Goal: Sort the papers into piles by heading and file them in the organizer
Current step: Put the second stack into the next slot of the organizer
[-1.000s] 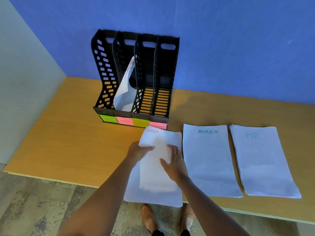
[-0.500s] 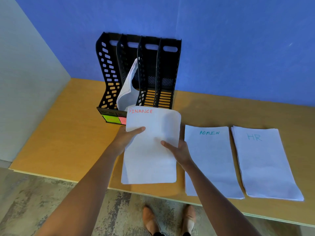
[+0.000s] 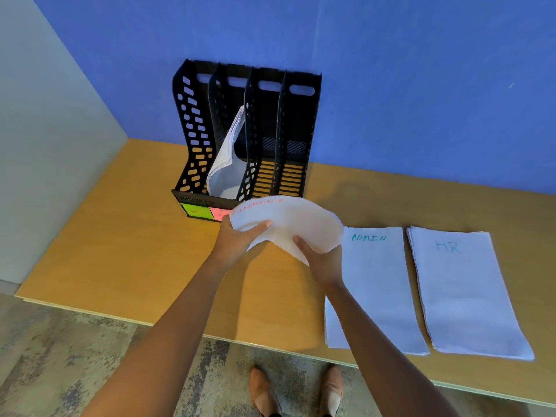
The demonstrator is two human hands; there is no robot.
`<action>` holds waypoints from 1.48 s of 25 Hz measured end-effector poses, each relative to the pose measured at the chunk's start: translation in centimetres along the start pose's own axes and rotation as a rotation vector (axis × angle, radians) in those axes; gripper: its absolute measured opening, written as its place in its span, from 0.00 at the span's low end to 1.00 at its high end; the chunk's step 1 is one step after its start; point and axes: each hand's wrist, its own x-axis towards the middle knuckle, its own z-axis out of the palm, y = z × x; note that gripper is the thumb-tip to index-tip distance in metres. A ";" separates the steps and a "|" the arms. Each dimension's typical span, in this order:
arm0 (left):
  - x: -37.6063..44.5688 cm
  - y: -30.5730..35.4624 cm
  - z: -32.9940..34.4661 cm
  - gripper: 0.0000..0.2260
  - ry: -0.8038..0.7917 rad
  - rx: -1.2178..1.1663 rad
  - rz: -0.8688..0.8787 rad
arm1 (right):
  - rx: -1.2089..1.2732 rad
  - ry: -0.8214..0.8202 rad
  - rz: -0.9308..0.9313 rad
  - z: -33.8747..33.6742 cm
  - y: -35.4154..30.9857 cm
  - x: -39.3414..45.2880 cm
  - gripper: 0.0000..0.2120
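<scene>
At the bottom of the frame your feet stand on a mottled floor, before the wooden table. Just above centre, your left hand and right hand each grip the bowed FINANCE stack, thumbs on top and fingers curled underneath, holding it off the table just in front of the organizer. You look to be mid-filing: next, stand the stack on edge and feed it into the matching slot, though it hides those labels. Right of centre, the ADMIN pile and HR pile lie waiting. Farther up, one slot already holds slumped papers, against a blue wall.
</scene>
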 end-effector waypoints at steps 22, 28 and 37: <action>-0.1 5.9 -2.9 0.09 -0.224 0.392 0.096 | -0.027 -0.138 0.000 1.0 -2.9 4.5 0.12; 0.6 14.0 -7.3 0.07 -0.004 0.663 0.300 | -0.357 -0.204 -0.237 1.9 -2.7 6.1 0.08; 1.5 17.7 -8.5 0.09 0.424 0.785 0.556 | -0.796 -0.220 -0.439 3.0 -1.1 5.5 0.18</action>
